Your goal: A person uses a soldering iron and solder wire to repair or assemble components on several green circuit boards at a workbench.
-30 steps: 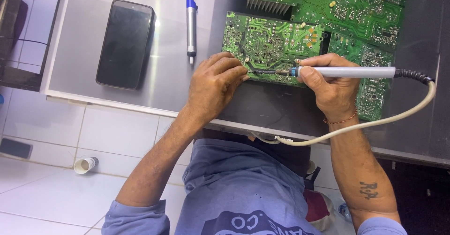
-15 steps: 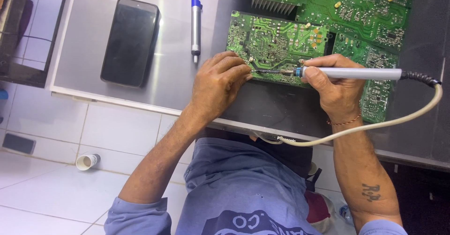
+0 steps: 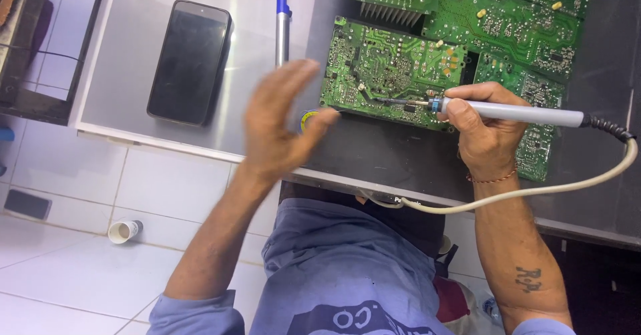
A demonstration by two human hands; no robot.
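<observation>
1. Keep your right hand [image 3: 484, 131] wrapped firmly round the grey soldering iron [image 3: 507, 112], its dark tip resting on the green circuit board [image 3: 387, 68] at centre frame.
2. Your left hand [image 3: 274, 124] hangs open and blurred, gripping nothing (steady it beside the board).
3. The board is flat, glossy and densely studded; the iron's cord [image 3: 534, 191] looks rubbery.

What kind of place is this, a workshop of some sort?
Probably a small electronics repair bench. The right hand holds a corded soldering iron with its tip on a green circuit board, more boards lie beside it, and a dark phone rests on the grey tabletop.
</observation>
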